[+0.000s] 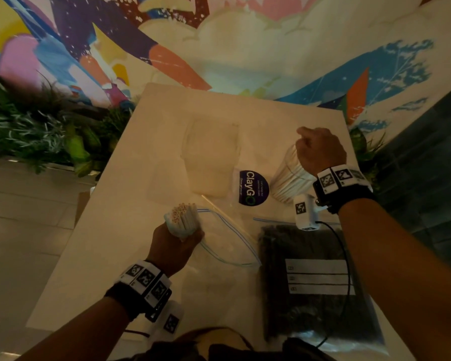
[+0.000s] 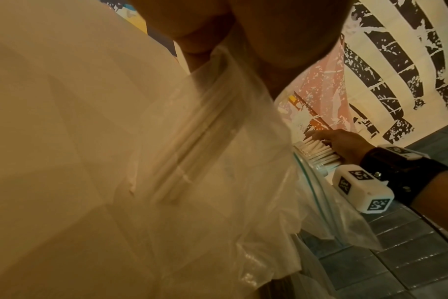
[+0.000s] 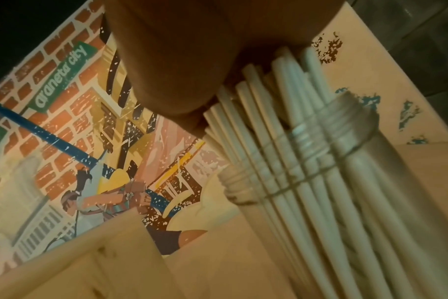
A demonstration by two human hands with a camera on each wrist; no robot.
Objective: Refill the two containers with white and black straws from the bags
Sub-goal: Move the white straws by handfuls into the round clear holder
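My left hand grips a bundle of white straws upright, with film of the clear zip bag gathered round them; the left wrist view shows the straws through the plastic. My right hand curls over the tops of the white straws standing in a clear jar at the right. The jar's threaded neck shows close up below the hand. A second clear container stands without straws at mid-table. A zip bag of black straws lies flat near me.
The pale table carries a round dark ClayGo sticker between the two containers. Green plants line its left side and a painted mural wall rises behind. The right wrist's cable trails over the black-straw bag.
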